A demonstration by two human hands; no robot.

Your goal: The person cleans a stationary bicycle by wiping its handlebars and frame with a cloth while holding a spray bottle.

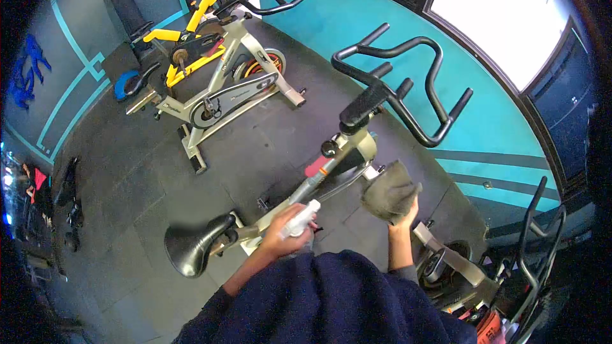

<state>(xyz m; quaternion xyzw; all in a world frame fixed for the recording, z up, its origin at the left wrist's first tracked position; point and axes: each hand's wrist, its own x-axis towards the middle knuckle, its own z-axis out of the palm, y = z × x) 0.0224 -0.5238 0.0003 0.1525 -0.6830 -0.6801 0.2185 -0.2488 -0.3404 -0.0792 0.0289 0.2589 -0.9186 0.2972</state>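
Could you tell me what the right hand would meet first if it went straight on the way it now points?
Beyond the cloth in the right hand, probably the black handlebar, though depth is unclear and it might pass below.

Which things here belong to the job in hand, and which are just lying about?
Part of the job:
White bottle, in the left hand
Grey cloth, in the right hand
Near bike, probably, as the hands are over it or close by

Just there:
Yellow bike
Silver bike beside it
Right-hand bike
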